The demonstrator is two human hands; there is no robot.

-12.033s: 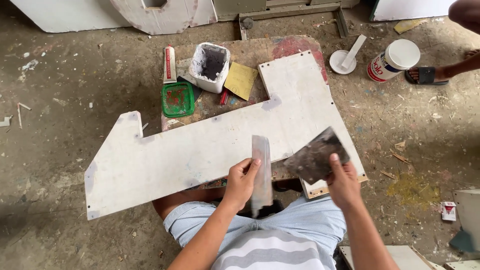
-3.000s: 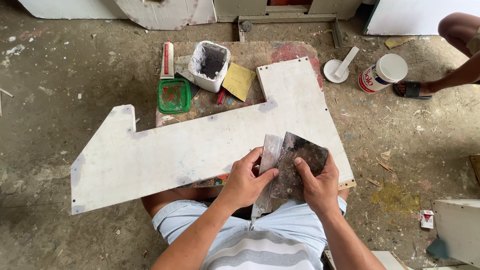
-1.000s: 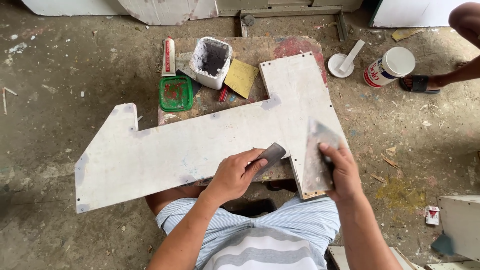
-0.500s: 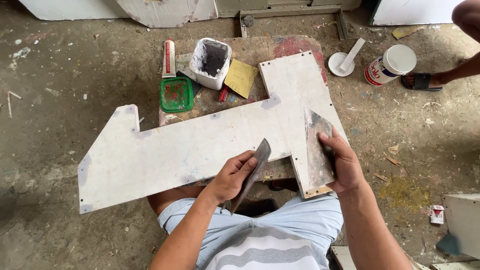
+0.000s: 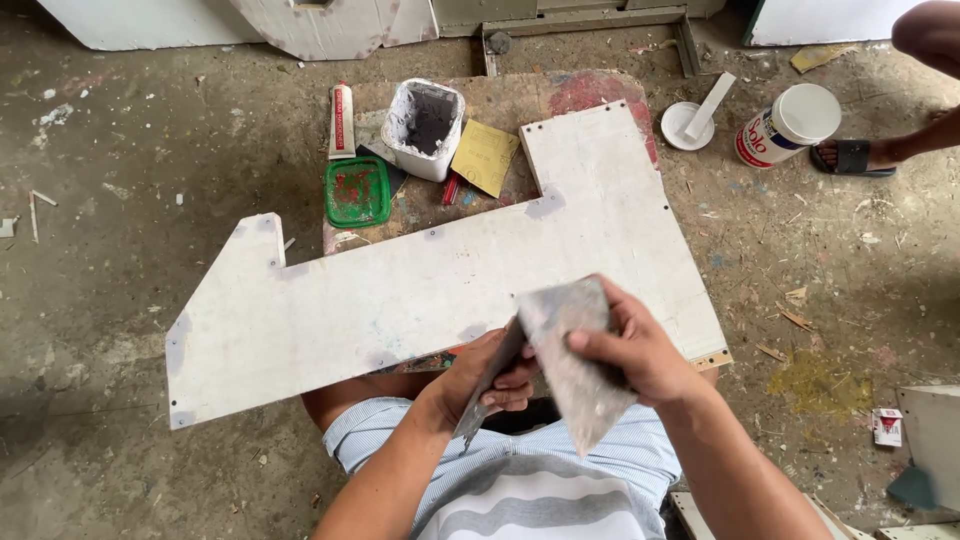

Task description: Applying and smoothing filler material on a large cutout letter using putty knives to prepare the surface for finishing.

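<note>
Both hands have come back together off the board (image 5: 420,300): right hand (image 5: 635,350) grips the wide scraper (image 5: 570,360), left hand (image 5: 490,375) grips the narrow scraper (image 5: 490,385), blades touching over the lap.

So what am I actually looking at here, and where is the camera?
The camera sits on a person's head and looks down at their own two bare hands; no machine is involved. The right hand holds a wide, putty-smeared scraper. The left hand holds a narrower scraper against it. Under them lies a white cut board, resting on a low stained table on a concrete floor. Behind the board are a tub with dark paste, a green lid, a tube, and yellow sandpaper. At top right, another person's foot stands beside a white can.
</note>
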